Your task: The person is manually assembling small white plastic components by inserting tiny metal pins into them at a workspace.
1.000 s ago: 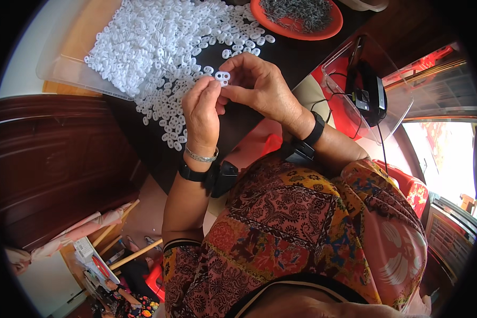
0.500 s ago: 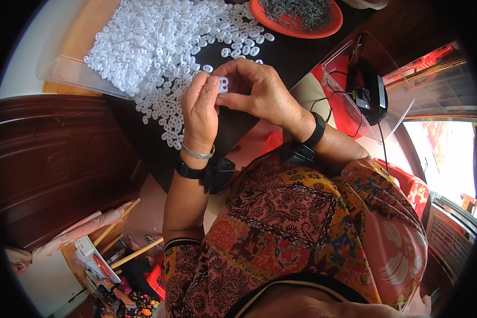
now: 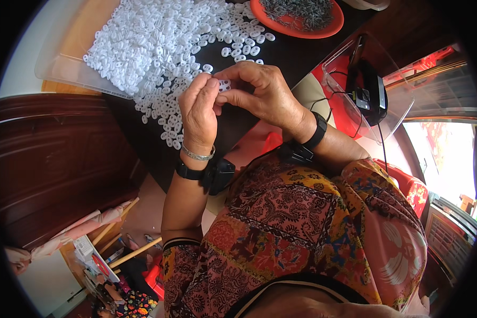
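Between my two hands sits a small white plastic piece [image 3: 224, 85] with holes in it, partly covered by fingers. My left hand [image 3: 200, 108] is closed, its thumb and fingertips pinching the piece from the left. The thumb and index finger of my right hand [image 3: 265, 93] close on the piece's right side. Whether it is one piece or two held together cannot be made out. Just beyond and left of my hands, loose white oval two-hole pieces [image 3: 167, 103] lie scattered on the dark tabletop [image 3: 225, 124], trailing from a large heap [image 3: 143, 42].
The heap spills from a clear plastic bin [image 3: 63, 79] at the far left. A red-orange plate [image 3: 323, 33] of small grey metal parts stands at the back. To the right, a clear box [image 3: 331, 66] holds black devices and cables. Another person's floral garment [image 3: 138, 306] shows at lower left.
The white piece has turned and shows less of its face between my fingertips. Both hands have shifted very slightly, and my right fingers have drawn a little closer together.
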A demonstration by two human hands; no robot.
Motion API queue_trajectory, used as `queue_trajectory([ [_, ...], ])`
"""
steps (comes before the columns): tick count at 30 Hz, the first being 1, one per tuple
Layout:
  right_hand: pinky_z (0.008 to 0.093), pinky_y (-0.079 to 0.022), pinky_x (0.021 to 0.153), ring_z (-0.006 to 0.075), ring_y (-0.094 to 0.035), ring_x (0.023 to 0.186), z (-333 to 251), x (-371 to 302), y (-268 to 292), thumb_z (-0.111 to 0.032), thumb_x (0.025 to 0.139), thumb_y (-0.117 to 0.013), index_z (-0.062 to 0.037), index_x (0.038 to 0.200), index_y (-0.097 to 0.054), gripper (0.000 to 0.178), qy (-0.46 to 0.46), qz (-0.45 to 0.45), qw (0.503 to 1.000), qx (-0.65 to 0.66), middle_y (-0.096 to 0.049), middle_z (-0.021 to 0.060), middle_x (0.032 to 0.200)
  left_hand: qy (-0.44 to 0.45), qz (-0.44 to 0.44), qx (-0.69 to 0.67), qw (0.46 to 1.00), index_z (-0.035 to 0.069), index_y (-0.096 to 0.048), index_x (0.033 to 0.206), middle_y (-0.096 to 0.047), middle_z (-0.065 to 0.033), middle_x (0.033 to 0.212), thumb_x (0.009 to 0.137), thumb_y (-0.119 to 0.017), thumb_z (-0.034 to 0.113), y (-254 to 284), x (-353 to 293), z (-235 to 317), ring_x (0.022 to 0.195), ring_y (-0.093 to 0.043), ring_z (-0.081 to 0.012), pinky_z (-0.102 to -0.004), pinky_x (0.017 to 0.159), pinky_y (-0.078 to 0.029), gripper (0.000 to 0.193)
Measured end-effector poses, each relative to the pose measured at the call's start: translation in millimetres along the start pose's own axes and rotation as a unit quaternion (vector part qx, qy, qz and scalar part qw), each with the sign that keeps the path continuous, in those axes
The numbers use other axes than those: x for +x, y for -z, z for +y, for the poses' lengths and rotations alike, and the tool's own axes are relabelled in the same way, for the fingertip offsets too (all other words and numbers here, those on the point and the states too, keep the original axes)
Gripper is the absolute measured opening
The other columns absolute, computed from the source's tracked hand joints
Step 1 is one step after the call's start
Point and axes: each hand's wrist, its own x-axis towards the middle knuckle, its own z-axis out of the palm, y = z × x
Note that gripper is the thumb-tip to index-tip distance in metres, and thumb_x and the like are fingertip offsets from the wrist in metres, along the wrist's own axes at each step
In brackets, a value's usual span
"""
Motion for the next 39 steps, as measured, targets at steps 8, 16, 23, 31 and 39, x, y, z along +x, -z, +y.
queue_trajectory([
  [8,0.0249,-0.049,0.058,0.0142,-0.063,0.067,-2.2,-1.7,-2.1,-0.013,0.074,-0.074,-0.0018,0.097,-0.063,0.028,0.001,0.006,1.0,0.007,-0.063,0.006,0.076,0.015,0.015,-0.021,1.0,0.004,-0.051,0.071,-0.043,0.0038,0.058,0.091,-0.048,0.019,-1.4,-2.1,-0.2,0.05,-0.037,-0.0042,-0.0203,0.045,-0.028,0.025],
  [16,0.0262,-0.051,0.061,0.0181,-0.065,0.071,-2.9,-1.1,0.4,-0.01,0.075,-0.073,-0.0011,0.093,-0.062,0.023,0.014,0.012,1.0,-0.002,-0.064,0.0081,0.078,0.002,0.013,-0.025,1.0,0.004,-0.05,0.071,-0.043,0.0036,0.058,0.091,-0.048,0.019,-4.5,-2.2,2.1,0.05,-0.037,-0.004,-0.0206,0.044,-0.027,0.025],
  [23,0.0278,-0.051,0.06,0.0216,-0.065,0.07,-8.2,-1.8,-0.5,-0.008,0.075,-0.072,-0.0019,0.091,-0.061,0.02,0.037,0.013,0.999,0.0,-0.064,0.009,0.077,-0.001,0.038,-0.034,0.999,0.0,-0.051,0.076,-0.043,0.0007,0.061,0.09,-0.047,0.014,-4.2,-6.5,-9.9,0.055,-0.035,-0.0073,-0.0255,0.047,-0.028,0.021],
  [31,0.028,-0.051,0.058,0.0213,-0.065,0.067,-15.1,4.3,0.6,-0.008,0.075,-0.072,-0.0021,0.088,-0.06,0.018,0.065,-0.004,0.998,-0.017,-0.064,0.0086,0.074,-0.106,0.057,0.022,0.992,-0.001,-0.051,0.072,-0.042,0.0001,0.06,0.088,-0.045,0.013,-6.0,-4.4,-4.1,0.053,-0.036,-0.0076,-0.0248,0.047,-0.028,0.022],
  [39,0.0267,-0.049,0.059,0.0139,-0.063,0.066,-34.3,76.9,40.5,-0.013,0.08,-0.067,-0.0004,0.089,-0.065,0.016,0.068,-0.114,0.98,-0.15,-0.064,0.0095,0.073,-0.036,0.087,-0.086,0.992,0.004,-0.053,0.071,-0.039,0.0048,0.057,0.092,-0.044,0.021,-2.2,-0.9,-2.1,0.051,-0.033,-0.0029,-0.0197,0.045,-0.023,0.028],
])
